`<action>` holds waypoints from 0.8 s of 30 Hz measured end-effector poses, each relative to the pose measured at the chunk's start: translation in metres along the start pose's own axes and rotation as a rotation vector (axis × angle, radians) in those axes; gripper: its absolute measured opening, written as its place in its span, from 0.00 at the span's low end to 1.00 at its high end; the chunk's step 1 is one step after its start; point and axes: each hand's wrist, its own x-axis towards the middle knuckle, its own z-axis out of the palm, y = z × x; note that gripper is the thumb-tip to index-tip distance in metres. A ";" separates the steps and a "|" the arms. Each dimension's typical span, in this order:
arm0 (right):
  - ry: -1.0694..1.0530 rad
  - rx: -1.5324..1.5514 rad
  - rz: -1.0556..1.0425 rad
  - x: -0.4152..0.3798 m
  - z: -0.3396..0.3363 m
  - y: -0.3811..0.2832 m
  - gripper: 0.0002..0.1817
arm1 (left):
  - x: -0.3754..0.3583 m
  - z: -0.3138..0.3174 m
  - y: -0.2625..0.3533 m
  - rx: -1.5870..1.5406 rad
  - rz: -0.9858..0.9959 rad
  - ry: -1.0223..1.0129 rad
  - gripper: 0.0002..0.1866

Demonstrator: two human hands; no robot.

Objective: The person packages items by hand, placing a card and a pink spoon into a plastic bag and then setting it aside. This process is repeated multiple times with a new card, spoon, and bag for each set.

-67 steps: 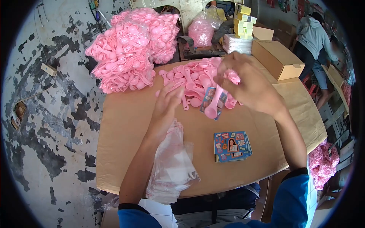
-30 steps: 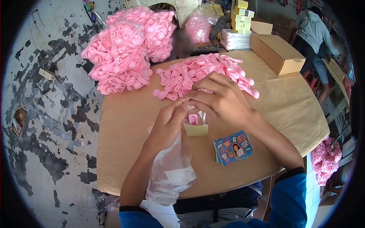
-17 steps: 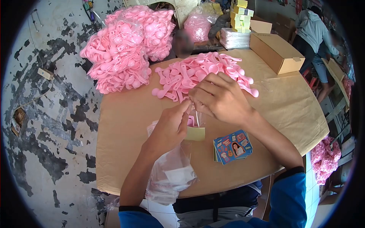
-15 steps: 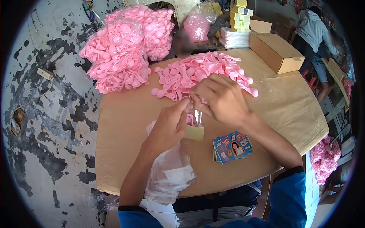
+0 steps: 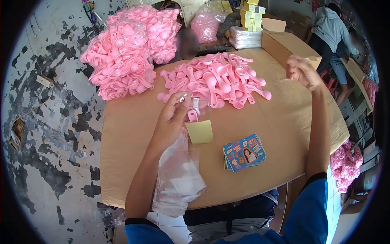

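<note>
My left hand (image 5: 175, 116) is closed on the top of a small clear plastic bag (image 5: 205, 112). Inside the bag are a pink spoon (image 5: 192, 116), its handle end showing, and a card (image 5: 199, 132) with its pale yellow side up. My right hand (image 5: 304, 74) is raised at the right, away from the bag, with loosely curled fingers and nothing visible in them. A stack of blue picture cards (image 5: 244, 153) lies near the table's front. Below my left forearm, a pile of flat clear bags (image 5: 178, 183) hangs partly over the edge. Loose pink spoons (image 5: 215, 81) are heaped beyond my hands.
The table (image 5: 284, 118) is covered in brown paper. Big clear sacks of pink spoons (image 5: 126, 53) stand at the back left. A cardboard box (image 5: 290, 49), yellow card bundles (image 5: 251, 18) and a plastic-wrapped stack (image 5: 245, 38) are at the back. A person in grey (image 5: 331, 30) bends at the right.
My right hand has left the bag's top and swung out to the right. My left hand still holds the bag, slightly further left, and more of the card shows.
</note>
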 end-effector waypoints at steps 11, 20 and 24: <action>0.430 -1.062 -0.219 0.017 0.003 0.004 0.15 | -0.001 -0.003 -0.003 0.089 -0.108 -0.092 0.15; -0.140 -0.365 -0.126 0.008 0.236 0.034 0.14 | -0.014 0.022 0.020 -0.034 0.127 -0.012 0.14; -0.040 -0.249 -0.150 0.010 0.235 0.050 0.11 | -0.010 0.016 0.018 -0.111 0.000 0.050 0.14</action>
